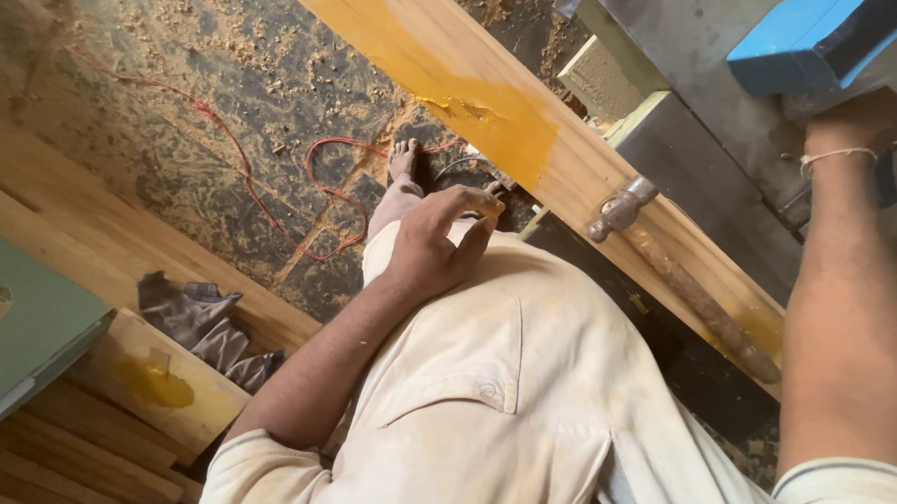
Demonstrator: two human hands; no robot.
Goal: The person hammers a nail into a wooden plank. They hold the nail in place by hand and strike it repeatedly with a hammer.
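1. The floor (264, 80) is dark and rough, strewn with pale sawdust and wood shavings.
2. A thin red wire (267, 189) loops across that floor.
3. Light wooden boards (68, 464) lie stacked at the lower left, just beside a green panel (33, 316).
4. A small wooden block (165, 381) with a yellow stain sits near a crumpled grey rag (203, 325).
5. A grey metal surface (699, 35) fills the upper right.
6. Soft, warm daylight falls evenly.
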